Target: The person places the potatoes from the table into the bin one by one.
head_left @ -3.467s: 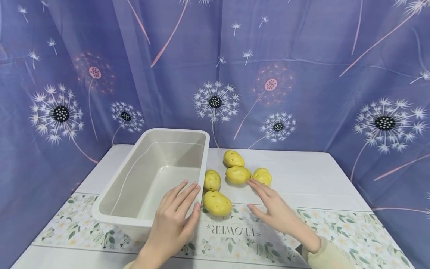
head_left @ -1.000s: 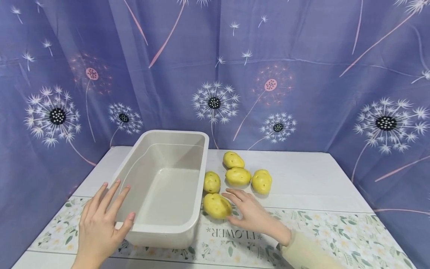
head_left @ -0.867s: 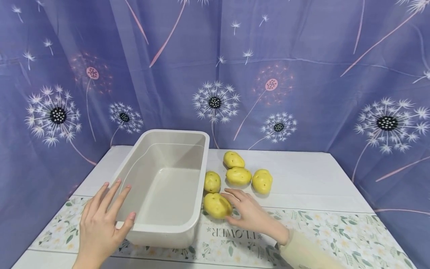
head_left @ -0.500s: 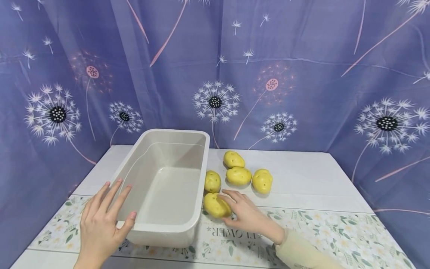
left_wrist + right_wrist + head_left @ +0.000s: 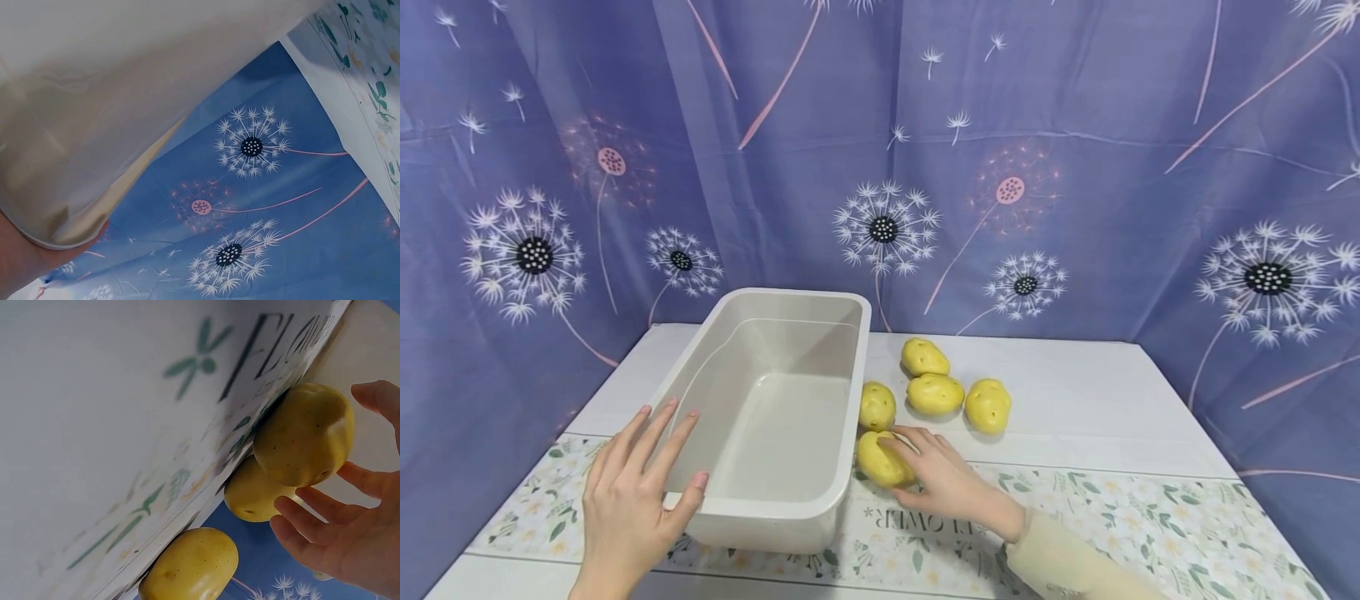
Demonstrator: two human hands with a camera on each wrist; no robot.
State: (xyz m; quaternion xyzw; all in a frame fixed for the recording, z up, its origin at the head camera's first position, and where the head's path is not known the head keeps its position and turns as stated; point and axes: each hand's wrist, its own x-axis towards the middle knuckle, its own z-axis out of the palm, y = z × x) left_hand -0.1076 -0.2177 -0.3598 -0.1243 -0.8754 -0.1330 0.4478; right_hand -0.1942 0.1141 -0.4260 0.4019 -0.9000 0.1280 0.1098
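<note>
Beside the tub [image 5: 775, 507], at its four o'clock, the nearest potato [image 5: 878, 463] lies on the bench [image 5: 1075, 400]; the right hand [image 5: 947, 483] seems to touch it with loose fingers, thumb apart. A low, opposed pinch should hold best. The left hand [image 5: 632, 508] is spread at the tub's eight o'clock. Upside-down lettering [image 5: 925, 522] at the potato's five o'clock reads "FLOWER".

Both hands have moved over, one each side of the bin now

So the left hand [image 5: 632, 504] was over the right rim of the bin [image 5: 775, 506], and now it's spread across the near left corner, which uncovers more of the bin floor [image 5: 778, 425]. Right hand [image 5: 951, 483] left the rightmost potato [image 5: 988, 407], now fully visible, for the nearest potato [image 5: 878, 460], fingers [image 5: 365, 482] creeping farther over it this last second.
</note>
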